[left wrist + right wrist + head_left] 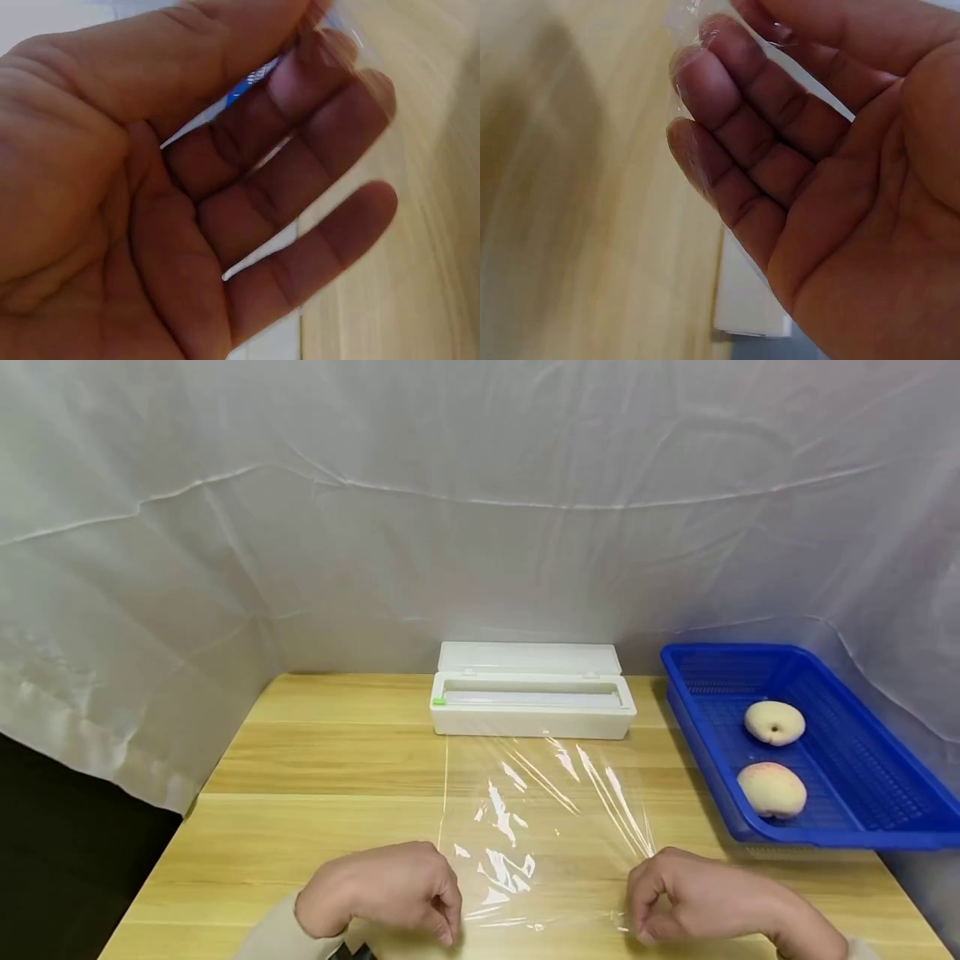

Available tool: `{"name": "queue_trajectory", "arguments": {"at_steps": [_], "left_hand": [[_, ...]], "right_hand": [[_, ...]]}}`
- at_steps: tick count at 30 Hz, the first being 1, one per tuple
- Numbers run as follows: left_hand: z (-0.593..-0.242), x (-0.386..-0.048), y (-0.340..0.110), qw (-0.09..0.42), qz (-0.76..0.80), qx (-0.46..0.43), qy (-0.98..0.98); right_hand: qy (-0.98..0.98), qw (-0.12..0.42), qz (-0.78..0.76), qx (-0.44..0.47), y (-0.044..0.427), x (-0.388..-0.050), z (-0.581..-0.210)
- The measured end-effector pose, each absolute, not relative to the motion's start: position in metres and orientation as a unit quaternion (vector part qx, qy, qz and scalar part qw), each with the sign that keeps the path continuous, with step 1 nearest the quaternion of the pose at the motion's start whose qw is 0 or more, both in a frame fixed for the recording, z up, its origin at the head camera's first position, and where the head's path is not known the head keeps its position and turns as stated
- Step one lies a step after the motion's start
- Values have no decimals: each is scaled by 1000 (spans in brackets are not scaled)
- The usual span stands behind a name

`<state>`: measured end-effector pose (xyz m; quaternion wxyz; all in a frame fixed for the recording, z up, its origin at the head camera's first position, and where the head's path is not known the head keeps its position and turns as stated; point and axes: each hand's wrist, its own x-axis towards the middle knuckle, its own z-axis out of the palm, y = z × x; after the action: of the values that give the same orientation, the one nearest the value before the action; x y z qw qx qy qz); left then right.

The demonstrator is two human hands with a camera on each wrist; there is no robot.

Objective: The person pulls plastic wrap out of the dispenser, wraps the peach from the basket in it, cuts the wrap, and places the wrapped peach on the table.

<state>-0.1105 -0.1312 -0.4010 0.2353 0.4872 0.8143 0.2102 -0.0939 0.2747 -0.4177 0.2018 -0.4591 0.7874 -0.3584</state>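
Note:
A sheet of clear film (540, 835) stretches from a white dispenser box (532, 720), its lid raised, toward the near side of the wooden table. At the sheet's near left corner the left hand (397, 889) pinches the film between thumb and fingertips. The right hand (697, 897) pinches the near right corner. In the left wrist view, the left hand (202, 172) has its thumb against the index finger, other fingers loosely bent. Film lies over the fingertips of the right hand (802, 157) in the right wrist view. Inside the box a white roll (532, 699) shows.
A blue basket (832, 838) stands on the right of the table (322, 768), holding two pale peaches, one (775, 723) behind the other (772, 790). A green piece (438, 701) sits at the box's left end. Pale sheeting (450, 568) hangs behind and at the sides.

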Motion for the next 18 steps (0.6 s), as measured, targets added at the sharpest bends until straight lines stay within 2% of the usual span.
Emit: {"name": "queue_trajectory", "arguments": {"at_steps": [7, 14, 18], "left_hand": [[-410, -106, -128, 274, 200, 434, 835], [-417, -104, -128, 282, 188, 427, 838], [-421, -103, -127, 281, 178, 426, 841]], "right_hand": [[798, 180, -343, -462, 277, -90, -427], [816, 224, -326, -421, 283, -79, -430], [830, 209, -299, -422, 284, -77, -433]]}}
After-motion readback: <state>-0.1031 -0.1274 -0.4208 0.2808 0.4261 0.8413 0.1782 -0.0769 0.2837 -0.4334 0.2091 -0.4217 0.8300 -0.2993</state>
